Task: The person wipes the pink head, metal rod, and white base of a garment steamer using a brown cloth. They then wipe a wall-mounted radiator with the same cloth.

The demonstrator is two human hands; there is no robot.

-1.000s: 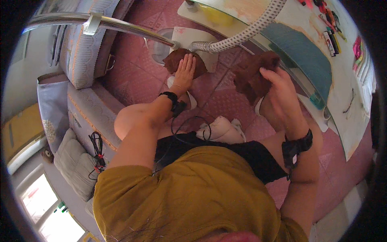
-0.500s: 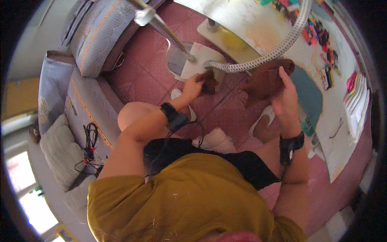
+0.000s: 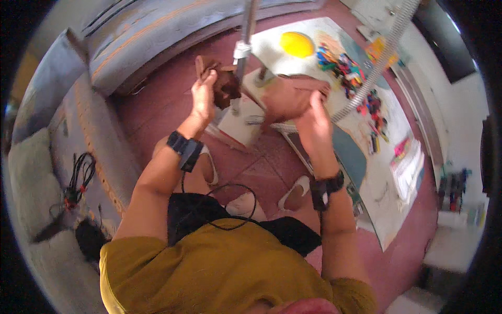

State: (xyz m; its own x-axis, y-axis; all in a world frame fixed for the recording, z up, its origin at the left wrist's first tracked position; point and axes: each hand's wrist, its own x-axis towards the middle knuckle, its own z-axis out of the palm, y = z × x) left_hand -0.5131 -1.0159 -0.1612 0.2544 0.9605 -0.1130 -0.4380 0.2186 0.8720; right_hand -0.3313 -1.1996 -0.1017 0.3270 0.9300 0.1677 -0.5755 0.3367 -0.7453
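A brown cloth (image 3: 282, 97) hangs stretched between both my hands above the red floor. My left hand (image 3: 203, 97) grips its darker left end (image 3: 225, 86), fingers closed around the fabric. My right hand (image 3: 314, 118) holds the wider right part, pinched from behind. Black bands sit on both wrists. A metal tube (image 3: 246, 31) runs down between my hands in front of the cloth and partly hides it.
A grey corrugated hose (image 3: 376, 68) crosses a pale play mat (image 3: 381, 209) with a yellow disc (image 3: 296, 44) and several coloured toys (image 3: 340, 65). A grey sofa (image 3: 157, 31) lies at left, black cables (image 3: 78, 178) on it. White slippers (image 3: 295, 191) are by my feet.
The view has swung, bringing the sofa and mat further up. Both hands stay on the brown cloth and have come closer together and higher in the picture.
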